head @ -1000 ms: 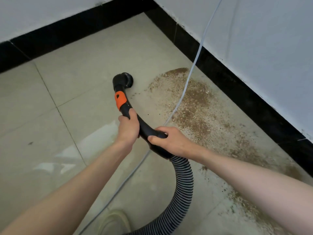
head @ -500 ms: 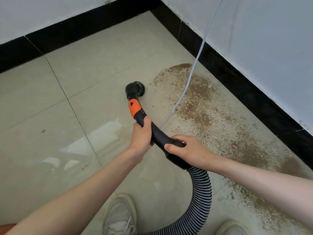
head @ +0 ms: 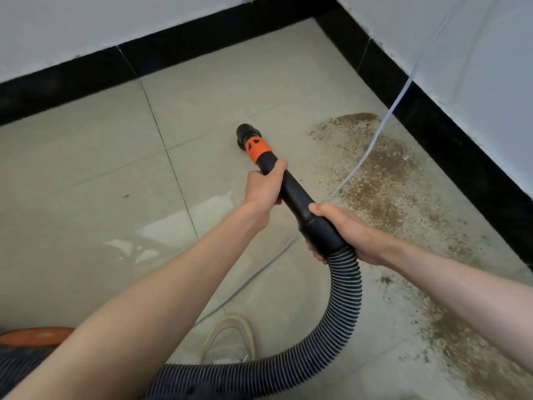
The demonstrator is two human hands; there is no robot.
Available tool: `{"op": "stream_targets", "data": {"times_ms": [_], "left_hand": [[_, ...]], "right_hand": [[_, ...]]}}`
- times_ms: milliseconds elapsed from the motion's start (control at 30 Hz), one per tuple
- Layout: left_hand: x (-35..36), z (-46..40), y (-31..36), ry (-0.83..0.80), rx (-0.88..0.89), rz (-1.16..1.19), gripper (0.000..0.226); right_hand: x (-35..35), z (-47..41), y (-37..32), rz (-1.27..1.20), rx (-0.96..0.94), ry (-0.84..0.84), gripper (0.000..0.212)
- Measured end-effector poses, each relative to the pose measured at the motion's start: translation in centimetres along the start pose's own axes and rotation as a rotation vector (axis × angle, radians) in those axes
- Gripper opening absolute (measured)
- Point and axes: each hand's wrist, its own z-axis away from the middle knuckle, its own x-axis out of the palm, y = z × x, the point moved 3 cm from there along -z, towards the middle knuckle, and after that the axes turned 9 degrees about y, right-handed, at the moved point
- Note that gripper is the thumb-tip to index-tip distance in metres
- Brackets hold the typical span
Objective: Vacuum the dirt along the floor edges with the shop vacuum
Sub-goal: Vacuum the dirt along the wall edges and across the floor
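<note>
Nearest, bottom left: orange-topped body, probably the shop vacuum, mostly cut off by the frame edge. Pale shoe planted on the floor just above the ribbed hose. Hose loops from bottom centre, past the shoe, up into the black wand.

Right hand, grip wrapped round the wand's wide rear cuff, right where the hose joins. Left hand, grip closed round the narrower wand section, just below the orange collar. Both forearms stretched forward, wand angled away and to the left.

Nozzle at the wand tip, down at the floor on a clean tile, left of the dirt. Contact with the tile not clear from this angle. Dirt: brown granular band running along the right-hand wall edge, from near the corner back toward the bottom right, nozzle just beside its far end.

Thin pale cord crossing the dirt, passing behind the right hand, continuing down-left over the floor.

Farthest: black skirting meeting in the corner, white walls above.
</note>
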Motion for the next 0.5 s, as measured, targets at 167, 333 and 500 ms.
{"op": "stream_targets", "data": {"times_ms": [167, 333, 500], "left_hand": [[-1.6, 0.5, -0.2, 0.037, 0.024, -0.014, 0.038], [-1.1, 2.7, -3.9, -0.009, 0.043, -0.047, 0.047], [0.3, 2.9, -2.5, -0.166, 0.095, -0.122, 0.029]], "right_hand": [[1.4, 0.1, 0.5, -0.111, 0.131, -0.249, 0.046], [0.4, 1.9, 3.4, -0.135, 0.249, -0.295, 0.051], [-0.1, 2.0, 3.5, -0.079, 0.164, -0.145, 0.06]]}}
